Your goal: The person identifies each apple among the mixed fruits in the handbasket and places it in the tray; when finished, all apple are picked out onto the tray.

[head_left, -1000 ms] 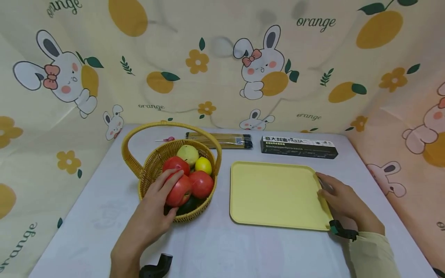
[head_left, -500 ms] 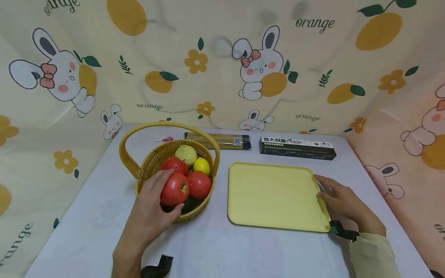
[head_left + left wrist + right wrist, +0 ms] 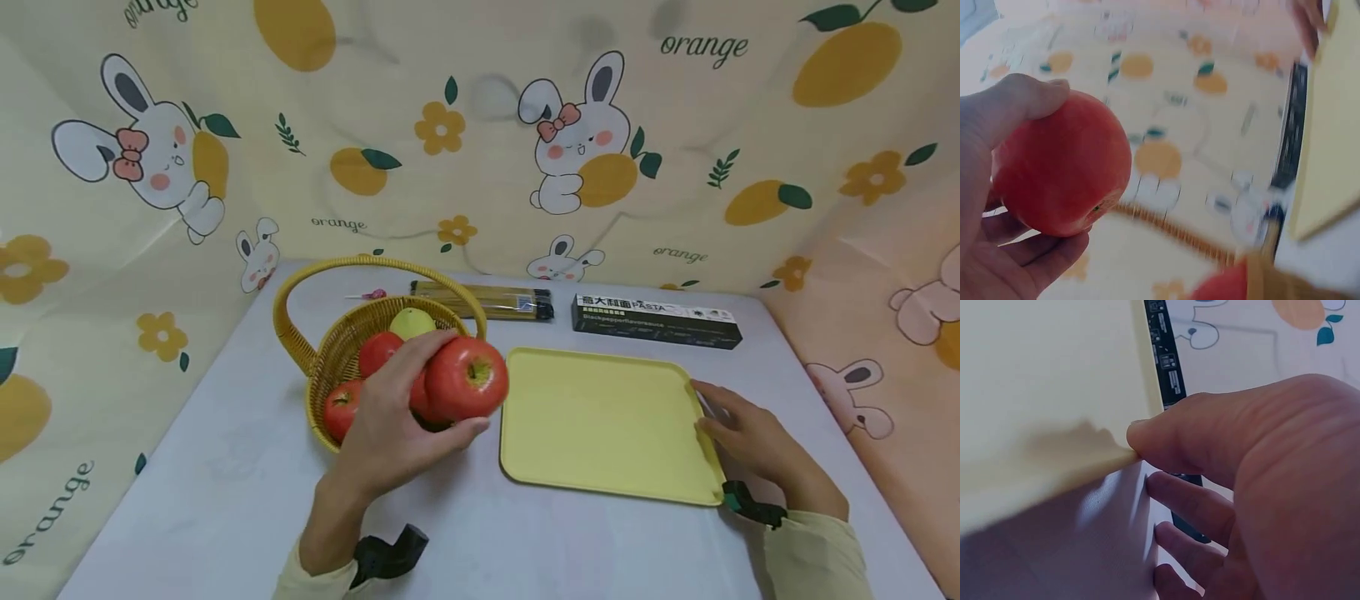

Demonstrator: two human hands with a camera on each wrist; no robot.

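Observation:
In the head view my left hand (image 3: pixel 390 417) grips a red apple (image 3: pixel 468 379), raised over the right side of the wicker basket (image 3: pixel 330 367). The left wrist view shows the thumb on one side of the apple (image 3: pixel 1063 165) and fingers beneath it. Other red apples (image 3: pixel 342 408) and a pale green fruit (image 3: pixel 412 322) sit in the basket, partly hidden by this hand. My right hand (image 3: pixel 757 442) touches the right edge of the yellow tray (image 3: pixel 600 425). Its thumb tip (image 3: pixel 1141 434) meets the rim, the other fingers lying loosely alongside.
Behind the tray lies a dark pasta box (image 3: pixel 656 321). A long pack of dry noodles (image 3: pixel 487 300) rests behind the basket, beside a small pink-ended item (image 3: pixel 372 294). The basket's tall handle (image 3: pixel 375 261) arches above its rim. Patterned cloth (image 3: pixel 465 167) hangs at the back.
My left hand has lifted the apple out of the basket and moved it right, toward the tray. Another red apple now shows at the basket's left. The right hand stays at the tray's edge.

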